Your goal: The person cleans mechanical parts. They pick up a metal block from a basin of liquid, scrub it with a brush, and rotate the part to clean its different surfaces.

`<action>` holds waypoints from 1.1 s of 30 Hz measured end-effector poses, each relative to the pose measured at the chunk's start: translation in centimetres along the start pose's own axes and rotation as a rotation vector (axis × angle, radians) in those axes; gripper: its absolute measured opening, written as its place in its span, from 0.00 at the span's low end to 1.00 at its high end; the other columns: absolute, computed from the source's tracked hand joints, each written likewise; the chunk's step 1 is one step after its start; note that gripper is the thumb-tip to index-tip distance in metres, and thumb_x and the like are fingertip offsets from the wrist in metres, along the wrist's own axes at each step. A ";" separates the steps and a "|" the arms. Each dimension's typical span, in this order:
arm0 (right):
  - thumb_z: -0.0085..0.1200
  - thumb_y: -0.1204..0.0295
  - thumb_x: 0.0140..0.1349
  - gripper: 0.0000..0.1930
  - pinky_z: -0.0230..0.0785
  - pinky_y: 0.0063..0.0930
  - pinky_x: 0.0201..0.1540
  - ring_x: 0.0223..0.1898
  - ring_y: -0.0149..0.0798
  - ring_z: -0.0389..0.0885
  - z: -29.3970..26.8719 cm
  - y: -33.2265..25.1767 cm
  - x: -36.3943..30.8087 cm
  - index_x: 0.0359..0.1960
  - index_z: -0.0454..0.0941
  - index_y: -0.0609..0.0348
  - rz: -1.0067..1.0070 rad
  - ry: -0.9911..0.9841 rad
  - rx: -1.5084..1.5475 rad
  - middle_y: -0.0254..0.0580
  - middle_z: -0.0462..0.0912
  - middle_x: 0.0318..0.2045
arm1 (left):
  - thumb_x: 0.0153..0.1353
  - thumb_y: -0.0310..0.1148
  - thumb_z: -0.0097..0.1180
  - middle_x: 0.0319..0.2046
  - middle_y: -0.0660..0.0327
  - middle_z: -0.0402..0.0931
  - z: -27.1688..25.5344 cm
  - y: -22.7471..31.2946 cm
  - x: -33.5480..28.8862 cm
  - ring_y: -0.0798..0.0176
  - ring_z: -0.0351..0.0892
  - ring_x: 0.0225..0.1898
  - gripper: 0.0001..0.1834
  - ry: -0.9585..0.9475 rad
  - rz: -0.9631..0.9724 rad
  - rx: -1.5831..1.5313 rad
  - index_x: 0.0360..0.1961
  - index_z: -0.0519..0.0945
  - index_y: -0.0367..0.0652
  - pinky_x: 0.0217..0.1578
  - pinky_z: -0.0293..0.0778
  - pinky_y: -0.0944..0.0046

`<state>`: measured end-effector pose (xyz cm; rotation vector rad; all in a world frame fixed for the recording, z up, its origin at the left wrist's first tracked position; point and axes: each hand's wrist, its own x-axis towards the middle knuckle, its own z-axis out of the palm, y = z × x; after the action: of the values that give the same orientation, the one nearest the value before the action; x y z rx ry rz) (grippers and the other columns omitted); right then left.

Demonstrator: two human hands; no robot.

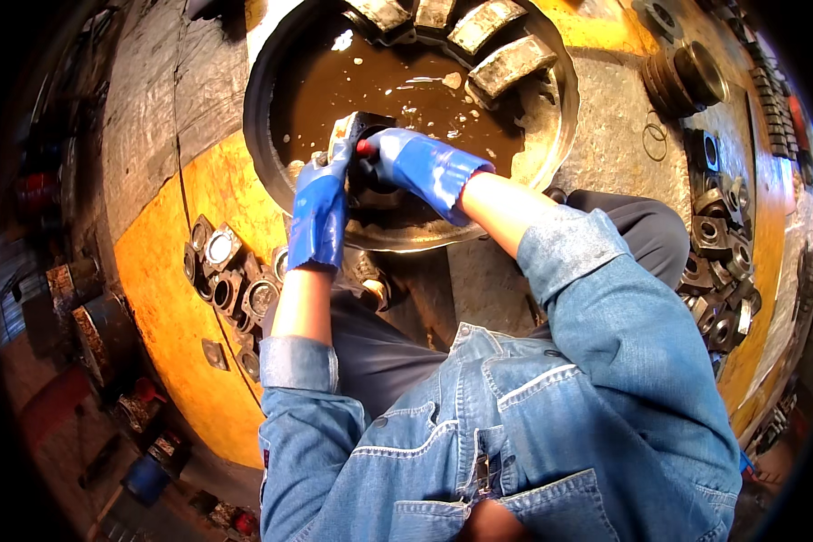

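Note:
Both hands wear blue rubber gloves and work over a round black tub (260,117) of brown, murky liquid. My left hand (321,203) is closed on the left side of a dark, wet metal block (375,118), holding it above the near part of the tub. My right hand (420,167) is curled around a tool whose red handle end (364,146) shows by the thumb. The tool's other end is hidden, apparently within the block. Farther off, several blocky metal pieces (512,65) stand along the tub's far rim.
Square metal parts with round holes (228,294) lie heaped on the yellow floor plate at left. More such parts (718,262) are piled at right, near stacked metal rings (686,77) and thin loose rings (655,142). My bent legs flank the tub's near side.

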<state>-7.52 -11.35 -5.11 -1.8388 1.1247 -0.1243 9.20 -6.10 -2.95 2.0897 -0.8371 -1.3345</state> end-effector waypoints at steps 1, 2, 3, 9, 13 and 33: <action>0.63 0.56 0.66 0.19 0.76 0.35 0.47 0.42 0.41 0.87 -0.1 -0.2 -0.5 0.46 0.87 0.60 0.041 0.058 0.154 0.45 0.89 0.36 | 0.73 0.56 0.58 0.39 0.51 0.87 -0.3 -0.5 0.4 0.57 0.82 0.37 0.33 0.003 0.068 0.028 0.52 0.85 0.29 0.41 0.77 0.56; 0.63 0.55 0.65 0.20 0.76 0.33 0.46 0.39 0.38 0.86 -0.5 0.2 -1.2 0.45 0.86 0.61 0.047 0.050 0.245 0.44 0.89 0.36 | 0.73 0.56 0.58 0.40 0.49 0.88 -0.6 -1.4 1.2 0.55 0.83 0.39 0.33 0.008 0.136 0.056 0.52 0.85 0.30 0.42 0.77 0.56; 0.64 0.53 0.65 0.22 0.75 0.32 0.45 0.37 0.34 0.84 -0.9 1.2 -1.8 0.44 0.86 0.62 0.054 0.043 0.329 0.43 0.88 0.35 | 0.72 0.56 0.58 0.40 0.48 0.88 -0.6 -1.8 1.6 0.54 0.84 0.40 0.33 0.014 0.206 0.078 0.52 0.85 0.30 0.44 0.77 0.55; 0.64 0.63 0.66 0.16 0.80 0.34 0.45 0.42 0.45 0.89 -1.7 1.7 -3.0 0.55 0.87 0.43 -0.189 0.078 0.150 0.44 0.91 0.43 | 0.73 0.57 0.59 0.46 0.52 0.88 -0.5 0.0 -0.5 0.60 0.83 0.45 0.34 -0.055 0.173 0.029 0.58 0.85 0.32 0.49 0.77 0.59; 0.56 0.64 0.71 0.20 0.82 0.46 0.47 0.42 0.53 0.89 -3.3 1.0 -4.7 0.63 0.79 0.50 -0.620 0.151 -0.792 0.47 0.89 0.48 | 0.72 0.54 0.63 0.46 0.56 0.88 -0.2 0.9 -2.3 0.64 0.82 0.44 0.31 -0.101 0.211 -0.159 0.58 0.85 0.32 0.48 0.77 0.62; 0.59 0.68 0.71 0.15 0.84 0.33 0.40 0.41 0.42 0.86 -5.5 5.0 -3.1 0.54 0.82 0.66 0.169 -0.206 1.200 0.55 0.86 0.46 | 0.62 0.65 0.67 0.52 0.46 0.86 -0.8 -1.3 0.4 0.57 0.84 0.51 0.50 -0.067 0.164 0.085 0.65 0.77 0.26 0.53 0.77 0.60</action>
<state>-15.32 -13.34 -4.81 -0.6651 0.7576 -0.3998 10.36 -5.43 -3.85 2.0008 -1.0860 -1.3074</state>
